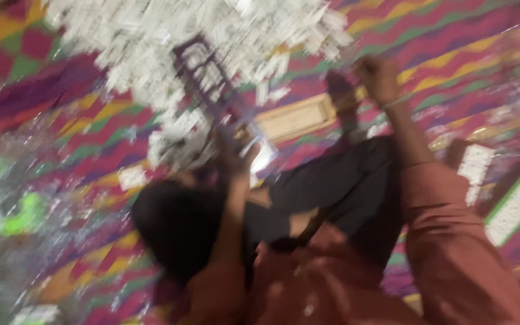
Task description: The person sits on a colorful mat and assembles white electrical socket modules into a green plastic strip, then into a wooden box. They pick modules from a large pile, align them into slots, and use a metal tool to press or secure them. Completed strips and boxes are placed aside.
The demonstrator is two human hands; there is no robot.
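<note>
You are sitting on a zigzag-striped woven mat in magenta, yellow and green [464, 54], which fills the view. At twelve o'clock lies a wide heap of small white flat pieces [151, 42], spilling down towards the centre. The dark cloth over your lap [332, 186] sits just below centre. A dark purple open-barred frame [203, 75] stands tilted in the heap at about eleven o'clock, and a pale tan wooden rectangular frame [296, 117] lies flat just right of it. At three o'clock are white gridded trays with dark and green edges [516, 207]. Your left hand [236, 153] is at the centre, at the foot of the dark frame. It seems closed on something pale, but the blur keeps me from telling what, or how tightly. Your right hand [380, 78] is lifted at one o'clock with its fingers curled, and whether it holds anything I cannot tell. By my reading you are mid-way through working white pieces against the dark frame. The next move calls for a steady head, and for your right hand to come down beside the left.
</note>
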